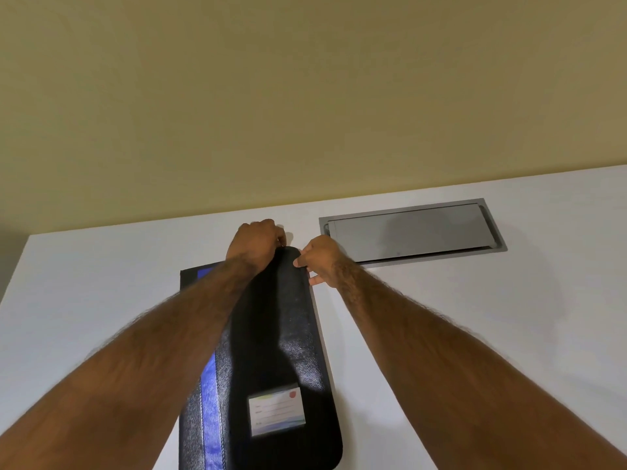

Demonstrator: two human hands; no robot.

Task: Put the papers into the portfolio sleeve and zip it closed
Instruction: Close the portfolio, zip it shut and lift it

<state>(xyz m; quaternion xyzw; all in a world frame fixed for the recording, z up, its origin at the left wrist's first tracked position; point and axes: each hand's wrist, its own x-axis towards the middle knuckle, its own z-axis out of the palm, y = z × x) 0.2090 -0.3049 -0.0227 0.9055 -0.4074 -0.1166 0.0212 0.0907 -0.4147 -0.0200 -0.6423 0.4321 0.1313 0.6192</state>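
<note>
Your 2 bare forearms reach forward over a white table [441,300]. Your left hand [256,244] is curled into a closed fist at the far end of a black portfolio sleeve [285,334], fingers pinched at its top edge; what they pinch is too small to tell. Your right hand [320,261] grips the sleeve's far right corner, thumb on top and fingers under the edge. The sleeve lies flat, running from the far side toward you, with a blue stripe [210,401] along its left and a name card [276,413] near you. No papers show. A grey hatch [412,232] sits in the table to the right.
</note>
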